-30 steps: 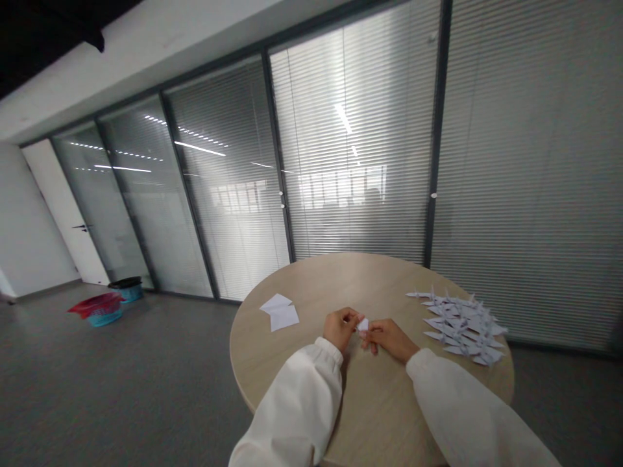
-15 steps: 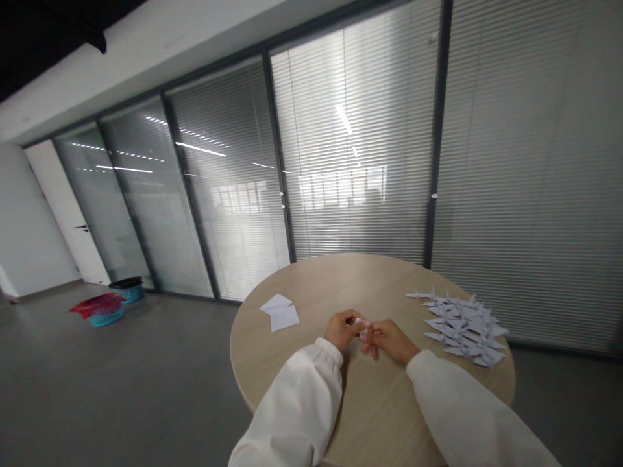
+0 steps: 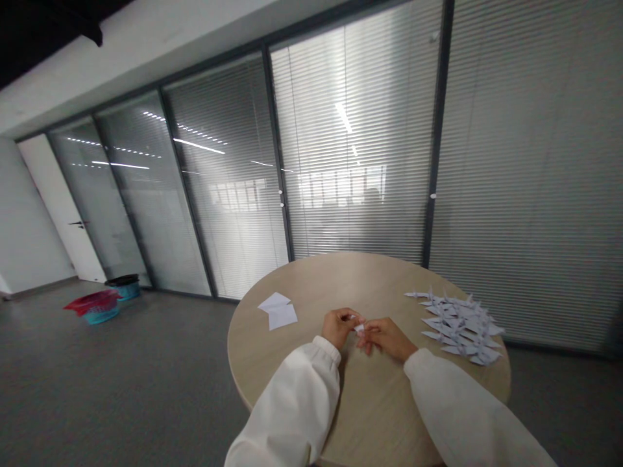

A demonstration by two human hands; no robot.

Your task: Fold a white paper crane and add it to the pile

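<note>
Over the middle of the round wooden table (image 3: 335,279), a small piece of folded white paper (image 3: 359,328) sits between my two hands, mostly covered by fingers. My left hand (image 3: 337,327) pinches it from the left, thumb and forefinger closed on it. From the right, my right hand (image 3: 387,337) grips the same paper with bent fingers. To the right lies a dense group of folded white paper cranes (image 3: 460,327), apart from my hands. White paper sheets (image 3: 281,314) rest flat on the table's left side.
A blue basket with a red bag (image 3: 100,308) and another with a black bag (image 3: 125,287) stand on the floor at the left. Glass partitions with blinds (image 3: 355,162) rise behind the table. A white door (image 3: 63,207) is at far left.
My fingers have shifted slightly around the folded paper, less of which shows now. The whole view has moved a little; the cranes and sheets lie as before.
</note>
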